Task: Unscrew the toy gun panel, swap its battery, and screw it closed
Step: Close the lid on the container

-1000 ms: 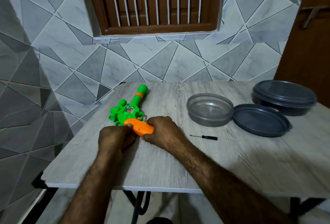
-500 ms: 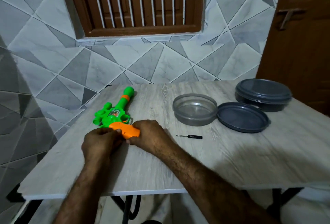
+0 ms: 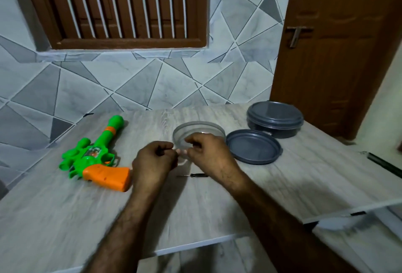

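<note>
In the head view both hands meet over the middle of the worktop, just in front of the clear bowl (image 3: 199, 128). The left hand (image 3: 153, 160) and right hand (image 3: 207, 150) have their fingers curled inward with the fingertips nearly touching. Motion blur hides whether they pinch some small part between them, so I cannot tell what, if anything, is held. This looks like handling a small piece at the bowl, which is best done low over the bowl's rim so that nothing rolls off the worktop. The toy gun (image 3: 95, 161) lies flat toward the left edge, apart from the left hand. Its orange grip points at that hand and its barrel at the far edge. The screwdriver (image 3: 195, 175) lies just nearer than the right wrist, within easy reach. A loose lid (image 3: 253, 147) and a closed tub (image 3: 275, 119) sit toward the far right corner.
</note>
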Available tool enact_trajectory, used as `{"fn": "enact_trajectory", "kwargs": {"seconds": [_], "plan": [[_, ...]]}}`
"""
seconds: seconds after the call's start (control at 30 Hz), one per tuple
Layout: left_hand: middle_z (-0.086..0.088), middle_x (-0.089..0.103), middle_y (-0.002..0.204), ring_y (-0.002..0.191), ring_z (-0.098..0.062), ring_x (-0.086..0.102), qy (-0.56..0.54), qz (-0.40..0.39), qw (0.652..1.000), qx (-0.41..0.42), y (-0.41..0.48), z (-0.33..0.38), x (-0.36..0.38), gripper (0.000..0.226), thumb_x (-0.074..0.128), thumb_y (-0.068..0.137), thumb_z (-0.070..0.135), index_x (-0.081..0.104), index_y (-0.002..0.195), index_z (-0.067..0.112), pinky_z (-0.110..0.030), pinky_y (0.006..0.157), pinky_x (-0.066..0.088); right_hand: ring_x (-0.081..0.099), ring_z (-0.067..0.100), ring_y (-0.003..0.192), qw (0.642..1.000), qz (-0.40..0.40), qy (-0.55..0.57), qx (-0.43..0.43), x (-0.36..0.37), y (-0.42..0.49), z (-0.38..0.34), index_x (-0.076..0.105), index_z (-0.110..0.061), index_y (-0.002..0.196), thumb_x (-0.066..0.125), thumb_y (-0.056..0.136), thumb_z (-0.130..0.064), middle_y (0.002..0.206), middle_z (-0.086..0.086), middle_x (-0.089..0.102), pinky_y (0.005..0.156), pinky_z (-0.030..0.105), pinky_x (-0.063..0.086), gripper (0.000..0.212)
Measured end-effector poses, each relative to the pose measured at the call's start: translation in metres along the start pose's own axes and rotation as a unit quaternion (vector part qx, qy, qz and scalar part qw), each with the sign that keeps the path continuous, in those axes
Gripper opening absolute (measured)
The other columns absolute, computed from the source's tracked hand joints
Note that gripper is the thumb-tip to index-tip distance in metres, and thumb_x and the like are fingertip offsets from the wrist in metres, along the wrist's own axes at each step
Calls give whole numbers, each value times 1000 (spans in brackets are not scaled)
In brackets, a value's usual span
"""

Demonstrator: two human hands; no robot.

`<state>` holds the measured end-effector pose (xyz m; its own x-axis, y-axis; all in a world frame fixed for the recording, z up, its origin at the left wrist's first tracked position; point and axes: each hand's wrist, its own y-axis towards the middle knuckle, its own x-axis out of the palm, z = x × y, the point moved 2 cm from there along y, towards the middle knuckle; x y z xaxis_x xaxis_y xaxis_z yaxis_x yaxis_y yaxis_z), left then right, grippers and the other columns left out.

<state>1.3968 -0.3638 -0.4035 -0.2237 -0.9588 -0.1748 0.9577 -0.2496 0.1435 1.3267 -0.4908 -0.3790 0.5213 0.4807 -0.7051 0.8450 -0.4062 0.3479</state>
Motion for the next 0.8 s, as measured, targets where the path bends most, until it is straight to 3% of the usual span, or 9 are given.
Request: {"fn": "enact_trajectory", "kwargs": {"seconds": [0.2, 0.33, 0.4, 0.47, 0.53, 0.7, 0.8], "plan": [[2, 74, 85, 80, -17, 72, 33, -53, 998, 24, -7, 10, 53, 20, 79, 76, 25, 74, 95, 22, -37, 80, 60, 64, 19, 107, 991, 26, -118, 60, -52, -9, 59, 65, -22, 122, 58, 92, -22, 119, 0, 68, 95, 33, 51, 30], [3, 72, 88, 83, -17, 69, 48, -72, 996, 12, -11, 13, 75, 20, 78, 79, 23, 73, 98, 21, -32, 58, 61, 60, 19, 116, 973, -32, -191, 123, -66, -15, 89, 59, -20, 131, 56, 96, -24, 129, 1, 63, 101, 33, 46, 36], [6, 72, 86, 83, -14, 68, 68, -86, 994, 17, -12, 13, 86, 21, 78, 79, 25, 73, 99, 21, -38, 71, 61, 59, 20, 117, 965, -45, -219, 133, -69, -18, 98, 56, -18, 133, 55, 96, -29, 130, 2, 62, 102, 34, 45, 38], [7, 72, 86, 84, -12, 68, 85, -102, 991, 21, -14, 14, 96, 25, 79, 79, 26, 73, 102, 20, -36, 83, 58, 60, 20, 111, 960, -50, -238, 136, -70, -20, 103, 59, -20, 129, 53, 97, -34, 123, 2, 65, 99, 34, 48, 35], [8, 72, 87, 85, -9, 67, 95, -118, 988, 23, -15, 13, 107, 28, 78, 81, 27, 72, 107, 19, -31, 86, 56, 61, 20, 106, 954, -56, -260, 137, -69, -21, 106, 61, -21, 124, 52, 97, -35, 116, 1, 66, 96, 35, 50, 32], [11, 68, 87, 82, 0, 61, 98, -140, 985, 10, -21, 14, 128, 19, 72, 86, 26, 68, 104, 23, -11, 62, 39, 62, 21, 102, 938, -105, -296, 149, -69, -17, 108, 63, -23, 120, 55, 94, -24, 109, 0, 66, 95, 39, 51, 26], [14, 65, 85, 80, 2, 60, 86, -144, 986, 12, -24, 17, 136, 15, 69, 89, 25, 66, 104, 25, -9, 59, 38, 61, 19, 101, 945, -60, -289, 139, -79, -20, 104, 62, -22, 118, 53, 96, -22, 110, 0, 66, 95, 35, 50, 24]]}}
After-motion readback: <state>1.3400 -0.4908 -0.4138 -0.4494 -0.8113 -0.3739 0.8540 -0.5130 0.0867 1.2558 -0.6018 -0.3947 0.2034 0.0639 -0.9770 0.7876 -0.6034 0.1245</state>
